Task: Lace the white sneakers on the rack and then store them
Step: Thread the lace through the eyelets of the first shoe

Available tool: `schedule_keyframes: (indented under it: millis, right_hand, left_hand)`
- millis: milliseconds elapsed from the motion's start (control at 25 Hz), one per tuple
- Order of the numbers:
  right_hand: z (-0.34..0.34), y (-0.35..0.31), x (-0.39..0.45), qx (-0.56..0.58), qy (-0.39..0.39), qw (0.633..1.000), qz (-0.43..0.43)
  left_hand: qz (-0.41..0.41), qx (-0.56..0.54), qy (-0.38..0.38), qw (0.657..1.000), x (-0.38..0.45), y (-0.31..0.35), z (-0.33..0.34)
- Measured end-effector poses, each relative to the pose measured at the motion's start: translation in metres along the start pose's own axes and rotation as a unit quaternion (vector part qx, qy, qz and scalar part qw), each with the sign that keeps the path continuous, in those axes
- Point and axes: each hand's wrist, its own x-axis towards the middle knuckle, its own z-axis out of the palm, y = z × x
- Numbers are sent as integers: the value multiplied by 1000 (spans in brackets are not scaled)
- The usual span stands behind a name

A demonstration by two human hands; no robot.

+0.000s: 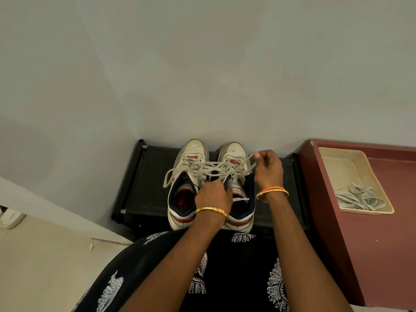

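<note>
Two white sneakers with red and navy trim stand side by side on a black rack point(146, 176), toes toward the wall: the left sneaker point(189, 167) and the right sneaker point(235, 158). Loose off-white laces point(202, 168) cross over both shoes, and one loop hangs off the left sneaker's side. My left hand point(212, 198) is curled over the right sneaker's tongue area and grips a lace. My right hand point(267, 168) pinches a lace end, pulled up and to the right above the right sneaker.
A maroon cabinet top point(394, 233) stands to the right of the rack. On it lies a beige tray point(326, 158) holding a bundle of spare laces point(358, 198). The grey wall is just behind the rack. My patterned black clothing fills the bottom of the view.
</note>
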Motion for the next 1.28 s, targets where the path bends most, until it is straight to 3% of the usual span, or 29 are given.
schedule_keyframes:
  millis: [120, 200, 280, 360, 440, 520, 560, 600, 640, 680, 720, 800, 880, 960, 1080, 1200, 1280]
  right_hand:
    - [-3, -1, 7, 86, 49, 994, 53]
    - [-5, -2, 11, 176, 71, 976, 105]
    - [-9, -5, 12, 266, 85, 950, 142]
    - [-16, -10, 14, 413, 100, 888, 175]
    - [-26, -16, 17, 549, 122, 803, 198]
    - [-33, -16, 19, 604, 157, 754, 205]
    - [-34, -16, 17, 567, 169, 782, 195]
    - [-33, -14, 16, 453, 168, 860, 165]
    - [-29, -10, 14, 263, 142, 948, 108]
    - [-24, -6, 10, 56, 79, 995, 29]
    - [-19, 0, 6, -112, -17, 993, -40]
    - [-7, 5, 0, -332, -180, 920, -107]
    - [1, 4, -9, -438, -204, 861, -157]
    - [3, -1, -13, -438, -168, 865, -180]
    - [-7, -5, -17, -318, -114, 930, -143]
    - [-23, -12, -19, -138, -57, 989, -22]
    - [-25, -11, -18, 71, -14, 992, 108]
  left_hand:
    - [18, 140, -24, 990, -10, 4, -14]
    - [29, 221, 33, 974, -10, 5, -28]
    - [30, 217, 74, 973, -3, 1, -44]
    - [24, 173, 83, 981, 2, -8, -50]
    - [39, 111, 83, 990, 2, -14, -39]
    - [59, 33, 59, 996, -2, -14, -21]
    - [62, 6, 51, 997, -1, -13, -12]
    - [61, -7, 50, 997, 1, -13, -6]
    - [57, -13, 55, 997, 5, -12, -2]
    - [54, -21, 59, 997, 8, -10, 1]
    - [51, -29, 61, 996, 10, -7, 4]
    - [43, -32, 64, 996, 12, -4, 10]
    - [34, -36, 75, 996, 11, -4, 15]
    - [26, -43, 87, 995, 11, -5, 18]
    - [16, -36, 94, 995, 13, -3, 19]
    - [4, -47, 101, 994, 13, -2, 22]
    - [-2, -49, 107, 993, 13, -1, 21]
